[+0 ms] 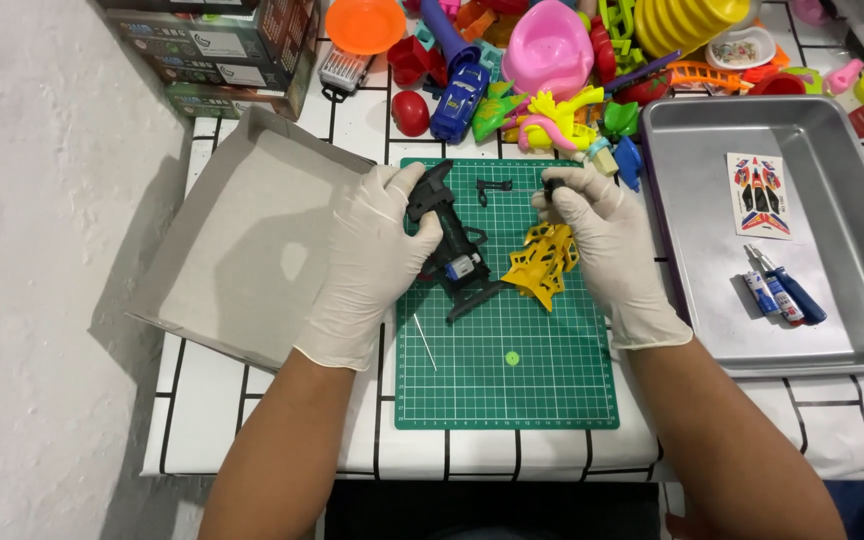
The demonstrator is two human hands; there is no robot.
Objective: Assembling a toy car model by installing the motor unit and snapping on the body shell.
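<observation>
While the black toy car chassis (pixel 449 245) lies near the middle top of the green cutting mat (pixel 507 385), it is plainly in a half-built state: a small motor shows bare at its middle, and no body shell covers it. The left hand (pixel 372 260), gloved, is closed around the chassis from the mat's left edge, thumb over its upper end. The right hand (pixel 602 245), also gloved, has its fingertips pinched on a small dark part at the mat's top edge; what that part is cannot be told. A yellow frame piece (pixel 542 265) rests on the mat just right of the chassis, partly under the right hand and seemingly unattached. Loose on the mat are a small black clip (pixel 493 187) near the top, a thin white rod (pixel 424 342) and a green gear (pixel 512 357) lower down. Right of the mat, a metal tray (pixel 852 330) holds a sticker sheet (pixel 758 195) and small tubes (pixel 782 290), all seemingly unused. Judgement: work is at an intermediate stage, with several parts yet to be fitted.
</observation>
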